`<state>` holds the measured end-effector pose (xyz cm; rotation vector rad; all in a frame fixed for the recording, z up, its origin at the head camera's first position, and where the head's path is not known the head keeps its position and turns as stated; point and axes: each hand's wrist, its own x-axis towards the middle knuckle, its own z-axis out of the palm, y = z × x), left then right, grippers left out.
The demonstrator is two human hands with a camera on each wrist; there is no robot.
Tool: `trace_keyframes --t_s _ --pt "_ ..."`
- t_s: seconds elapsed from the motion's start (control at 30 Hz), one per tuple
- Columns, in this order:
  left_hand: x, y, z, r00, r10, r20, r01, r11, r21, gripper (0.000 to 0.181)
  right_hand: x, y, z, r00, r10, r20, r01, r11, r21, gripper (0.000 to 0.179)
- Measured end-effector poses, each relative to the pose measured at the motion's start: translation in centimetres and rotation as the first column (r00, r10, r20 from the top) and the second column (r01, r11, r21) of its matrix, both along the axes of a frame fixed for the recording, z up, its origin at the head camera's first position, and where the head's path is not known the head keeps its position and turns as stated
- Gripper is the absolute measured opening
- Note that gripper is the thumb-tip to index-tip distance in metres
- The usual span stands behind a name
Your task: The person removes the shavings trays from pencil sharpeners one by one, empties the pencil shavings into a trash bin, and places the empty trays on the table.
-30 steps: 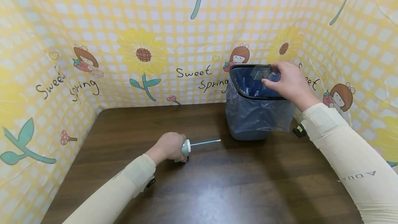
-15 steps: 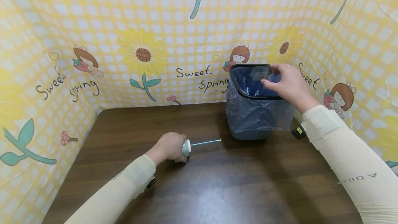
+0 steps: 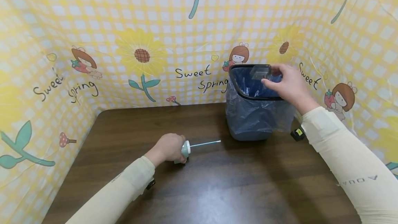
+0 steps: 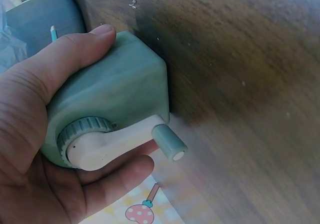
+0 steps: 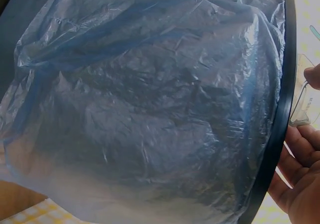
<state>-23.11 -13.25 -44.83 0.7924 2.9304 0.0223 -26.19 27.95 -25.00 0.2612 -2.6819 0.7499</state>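
Note:
In the head view my left hand (image 3: 168, 147) grips a green crank pencil sharpener (image 4: 117, 79) on the table. Its white crank handle (image 4: 120, 143) with a green knob shows in the left wrist view. A thin light-blue pencil (image 3: 205, 143) sticks out of the sharpener's white front, pointing right. At the back right my right hand (image 3: 290, 85) pinches a small clear plastic shavings tray (image 3: 260, 73) between thumb and fingers, over the mouth of a bin (image 3: 233, 136). The tray looks tilted; whether anything is inside it I cannot tell.
A clear bag (image 5: 150, 94) lines the bin and hangs over its black rim (image 3: 240, 94). Small whitish crumbs (image 4: 132, 4) lie on the brown wooden table (image 3: 149, 120). A yellow checked cloth (image 3: 186, 37) walls in the back and sides.
The view shifts very slightly. Both hands stay practically in place, the left on the sharpener and the right with the clear tray over the bin.

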Motion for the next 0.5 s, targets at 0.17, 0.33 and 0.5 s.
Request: trace_keyframes --t_s 0.17,0.33,0.5 --pt "0.07 -0.07 -0.25 1.0 -0.003 -0.005 0.003 1.0 0.005 0.06 0.11 0.05 -0.28 1.0 -0.014 0.019 0.015 1.0 -0.024 0.07" --pt "0.2 -0.1 -0.21 1.0 -0.002 -0.011 0.002 1.0 0.01 0.061 0.14 -0.09 -0.32 1.0 -0.022 0.02 0.023 0.999 -0.038 0.07" --pt "0.12 -0.09 -0.13 1.0 -0.002 -0.017 0.002 1.0 0.0 0.061 0.2 -0.23 -0.11 0.999 -0.012 0.035 0.015 0.997 -0.079 0.071"
